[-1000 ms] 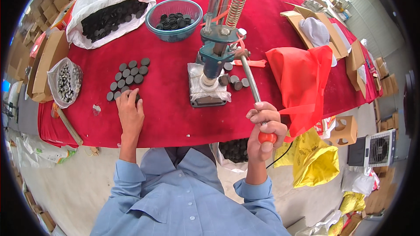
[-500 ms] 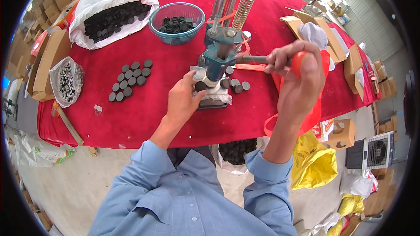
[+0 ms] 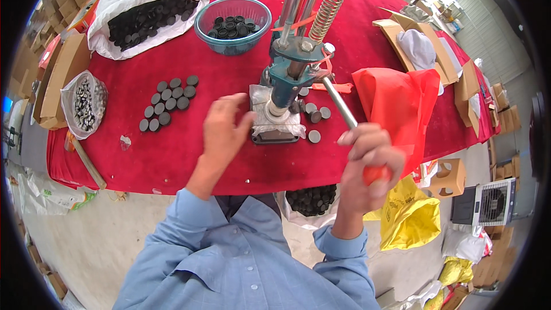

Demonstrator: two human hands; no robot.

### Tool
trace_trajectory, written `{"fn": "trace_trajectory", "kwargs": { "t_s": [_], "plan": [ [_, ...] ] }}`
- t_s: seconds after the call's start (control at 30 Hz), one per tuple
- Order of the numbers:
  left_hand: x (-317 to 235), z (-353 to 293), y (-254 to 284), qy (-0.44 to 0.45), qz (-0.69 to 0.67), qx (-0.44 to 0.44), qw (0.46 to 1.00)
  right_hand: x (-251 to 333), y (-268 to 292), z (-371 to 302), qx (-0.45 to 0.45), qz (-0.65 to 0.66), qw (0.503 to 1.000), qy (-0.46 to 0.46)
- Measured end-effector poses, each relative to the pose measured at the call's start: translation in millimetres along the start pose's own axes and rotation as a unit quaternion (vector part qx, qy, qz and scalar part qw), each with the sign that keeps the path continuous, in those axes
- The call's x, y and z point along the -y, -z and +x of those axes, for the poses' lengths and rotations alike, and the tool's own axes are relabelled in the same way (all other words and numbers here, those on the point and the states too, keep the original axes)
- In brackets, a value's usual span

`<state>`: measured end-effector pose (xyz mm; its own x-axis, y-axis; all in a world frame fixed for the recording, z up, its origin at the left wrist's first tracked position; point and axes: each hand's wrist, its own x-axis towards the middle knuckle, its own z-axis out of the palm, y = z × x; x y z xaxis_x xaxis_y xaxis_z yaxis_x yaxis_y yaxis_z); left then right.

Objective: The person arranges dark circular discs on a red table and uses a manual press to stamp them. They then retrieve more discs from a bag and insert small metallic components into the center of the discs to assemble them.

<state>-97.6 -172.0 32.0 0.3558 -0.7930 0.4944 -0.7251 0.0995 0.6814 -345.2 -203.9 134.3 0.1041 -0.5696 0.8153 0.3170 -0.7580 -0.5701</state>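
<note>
Nearest me, under the worktop [image 3: 138, 169] edge, a white bag [image 3: 321, 222] of blk pcs. My R hand [image 3: 370, 163] is wrapped round the red knob [image 3: 377, 174] of the lever [image 3: 341, 103]; my L hand [image 3: 222, 129], fingers loosely apart, looks empty, just L of the press [image 3: 285, 89]. No disc visible on its base [image 3: 275, 138]. Part-way thru, I'd judge: a few loose discs [image 3: 314, 136] R of the press, a dozen-plus grouped discs [image 3: 170, 104] L; can't tell which are done. Farther back, bowl [image 3: 208, 43] + big sack [image 3: 120, 6] hold lots more blk pcs.
</note>
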Motion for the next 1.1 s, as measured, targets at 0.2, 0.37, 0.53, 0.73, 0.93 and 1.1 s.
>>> {"fn": "trace_trajectory", "kwargs": {
  "t_s": [0.2, 0.37, 0.53, 0.73, 0.93, 1.1],
  "plan": [
    [92, -26, 106, 0.043, 0.343, -0.131, 0.929, -7, 4, -64, -0.028, -0.009, 0.998, -0.051],
    [136, -66, 131, 0.13, 0.367, -0.062, 0.919, -8, 4, -57, -0.025, -0.019, 0.999, -0.028],
    [108, -83, 125, 0.055, 0.216, -0.064, 0.973, -2, 6, -49, -0.031, -0.048, 0.998, -0.041],
    [32, -56, 66, 0.13, 0.025, -0.027, 0.991, 12, 1, 18, 0.003, -0.033, 0.999, -0.041],
    [-8, -10, -25, 0.018, -0.081, 0.04, 0.996, 8, -8, 87, 0.004, -0.006, 0.995, -0.101],
    [-21, 7, -47, -0.011, -0.07, 0.041, 0.997, 7, -9, 86, -0.013, -0.004, 0.994, -0.104]
  ]
}}
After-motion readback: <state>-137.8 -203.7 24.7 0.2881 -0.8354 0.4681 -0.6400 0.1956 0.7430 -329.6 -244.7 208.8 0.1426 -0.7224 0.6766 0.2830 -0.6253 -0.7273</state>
